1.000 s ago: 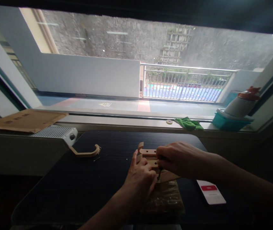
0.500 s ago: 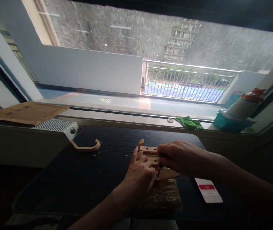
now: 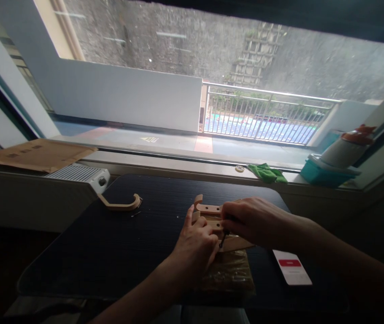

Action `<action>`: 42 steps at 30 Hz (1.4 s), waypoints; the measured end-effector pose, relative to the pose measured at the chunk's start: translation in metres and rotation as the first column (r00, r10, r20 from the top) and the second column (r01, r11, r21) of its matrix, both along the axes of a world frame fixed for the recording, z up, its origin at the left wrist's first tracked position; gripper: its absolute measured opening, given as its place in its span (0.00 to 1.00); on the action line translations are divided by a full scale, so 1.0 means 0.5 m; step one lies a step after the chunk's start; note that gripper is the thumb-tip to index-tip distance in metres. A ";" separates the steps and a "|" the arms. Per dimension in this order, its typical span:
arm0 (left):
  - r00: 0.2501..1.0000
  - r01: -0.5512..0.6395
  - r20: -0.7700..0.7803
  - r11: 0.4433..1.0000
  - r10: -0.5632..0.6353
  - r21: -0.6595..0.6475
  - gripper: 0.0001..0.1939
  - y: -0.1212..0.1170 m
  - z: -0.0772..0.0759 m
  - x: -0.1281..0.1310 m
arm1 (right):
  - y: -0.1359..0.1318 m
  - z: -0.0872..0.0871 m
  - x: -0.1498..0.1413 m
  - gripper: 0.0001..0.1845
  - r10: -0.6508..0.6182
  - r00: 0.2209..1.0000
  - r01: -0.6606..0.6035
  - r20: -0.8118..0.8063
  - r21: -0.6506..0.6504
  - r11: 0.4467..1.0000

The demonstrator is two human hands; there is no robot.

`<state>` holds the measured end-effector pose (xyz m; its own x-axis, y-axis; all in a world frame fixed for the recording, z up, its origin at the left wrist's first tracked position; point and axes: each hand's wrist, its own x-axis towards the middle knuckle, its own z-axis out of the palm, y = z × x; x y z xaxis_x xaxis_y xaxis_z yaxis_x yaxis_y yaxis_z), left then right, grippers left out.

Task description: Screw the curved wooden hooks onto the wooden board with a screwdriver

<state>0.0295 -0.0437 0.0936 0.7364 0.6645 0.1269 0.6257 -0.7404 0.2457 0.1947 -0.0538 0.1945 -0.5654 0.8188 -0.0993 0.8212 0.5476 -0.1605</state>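
The big dark surface [image 3: 111, 252] holds a packet [image 3: 230, 272] in clear, shiny wrap. The wooden piece with hooks [image 3: 208, 209] lies at the far side of the packet, under and between the two hands. The left hand [image 3: 195, 238] is partly open and presses down on the wood, with one finger reaching to a curled hook end. The right hand [image 3: 241, 218] is curled shut around a small, thin, dark tool [image 3: 223, 239], and its tip meets the wood beside the left hand. A loose wooden hook [image 3: 121, 207] lies well apart, past the left hand. Near it is a tiny screw [image 3: 136, 214].
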 end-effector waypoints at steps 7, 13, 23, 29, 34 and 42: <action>1.000 -0.004 0.017 1.000 0.004 -0.009 0.05 0.001 -0.003 -0.002 | -0.008 0.020 0.004 0.04 0.095 0.995 -0.095 -0.004 -0.003 0.995; 0.999 -0.006 0.047 1.000 0.005 0.018 0.07 0.000 -0.009 -0.002 | -0.008 0.002 0.006 0.06 0.113 0.992 -0.113 -0.062 0.006 0.994; 0.999 0.002 0.047 1.000 -0.003 0.010 0.06 0.003 -0.006 -0.004 | 0.000 0.014 0.009 0.04 0.104 0.995 -0.104 -0.012 0.029 0.994; 0.999 0.007 0.050 1.000 -0.006 -0.020 0.05 0.002 -0.005 -0.004 | -0.003 0.012 0.004 0.07 0.117 0.991 -0.117 -0.061 0.007 0.993; 0.999 -0.007 0.036 1.000 0.006 0.005 0.04 -0.002 -0.002 -0.003 | 0.006 0.005 0.000 0.11 0.015 1.000 -0.015 -0.012 -0.018 1.000; 0.998 -0.011 0.055 1.000 0.011 -0.012 0.04 -0.001 -0.005 -0.003 | 0.001 0.018 0.004 0.05 0.102 0.995 -0.102 -0.012 0.009 0.995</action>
